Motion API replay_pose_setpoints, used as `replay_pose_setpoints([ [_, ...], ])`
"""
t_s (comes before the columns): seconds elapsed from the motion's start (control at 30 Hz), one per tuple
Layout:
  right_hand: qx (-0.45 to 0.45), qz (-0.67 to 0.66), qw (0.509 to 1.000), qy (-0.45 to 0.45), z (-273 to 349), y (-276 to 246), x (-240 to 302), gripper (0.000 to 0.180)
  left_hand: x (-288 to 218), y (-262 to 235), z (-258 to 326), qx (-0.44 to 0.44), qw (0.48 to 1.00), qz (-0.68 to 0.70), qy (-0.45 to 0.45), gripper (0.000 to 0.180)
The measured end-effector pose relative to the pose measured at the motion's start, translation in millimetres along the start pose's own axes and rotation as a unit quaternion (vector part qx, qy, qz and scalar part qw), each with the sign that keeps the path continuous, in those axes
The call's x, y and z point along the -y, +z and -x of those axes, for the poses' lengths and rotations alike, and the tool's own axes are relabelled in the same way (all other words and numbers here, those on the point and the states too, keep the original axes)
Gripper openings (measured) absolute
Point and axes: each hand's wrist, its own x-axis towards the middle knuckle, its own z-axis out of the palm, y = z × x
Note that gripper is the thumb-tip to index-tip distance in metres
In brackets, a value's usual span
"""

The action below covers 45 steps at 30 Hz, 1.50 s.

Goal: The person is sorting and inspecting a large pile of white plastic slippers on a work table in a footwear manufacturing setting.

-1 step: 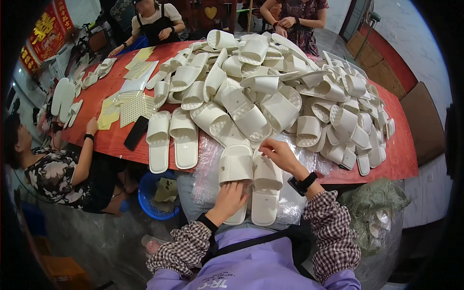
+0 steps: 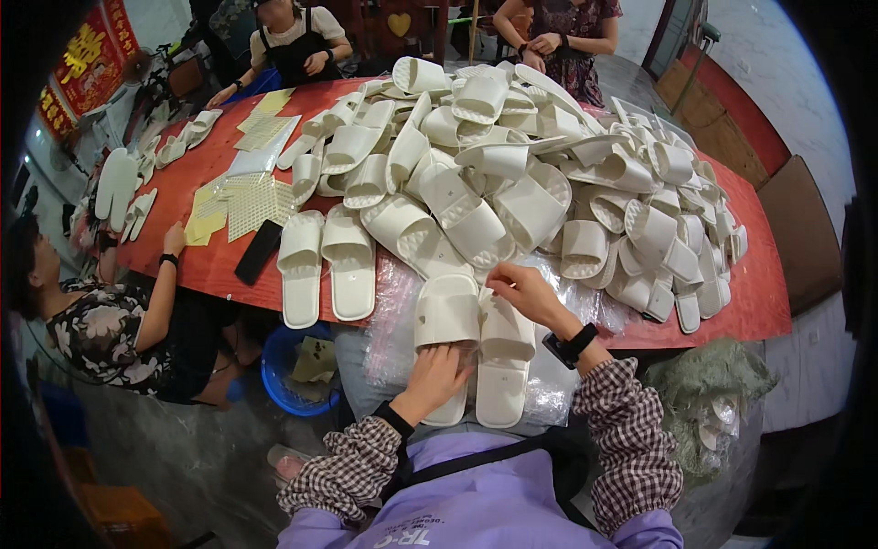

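Observation:
Two cream slippers lie side by side before me, toes pointing away, over clear plastic bags [image 2: 389, 329]. My left hand [image 2: 436, 377] has its fingertips tucked into the strap opening of the left slipper [image 2: 446, 313], with its thumb side toward the right slipper [image 2: 503, 389]. Small dark marks show on the left slipper's strap. My right hand [image 2: 529, 291] is bent over the toe end of the right slipper, thumb and fingers drawn together. Whatever its fingertips pinch, if anything, is too small to make out.
A high pile of cream slippers [image 2: 485, 215] covers the red table [image 2: 215, 274]. Left of it are another slipper pair [image 2: 347, 274], a black phone [image 2: 259, 252] and yellow sheets [image 2: 206, 220]. A blue basket [image 2: 291, 380] stands below. A person [image 2: 110, 311] sits at left; two people stand across.

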Motion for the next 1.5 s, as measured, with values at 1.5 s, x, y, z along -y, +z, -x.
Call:
replay_pose_setpoints([
  [1.5, -0.157, -0.38, 0.911, -0.031, 24, 58, -26, 0.015, 17, -12, -89, -0.096, 0.905, 0.409, -0.069, 0.018],
])
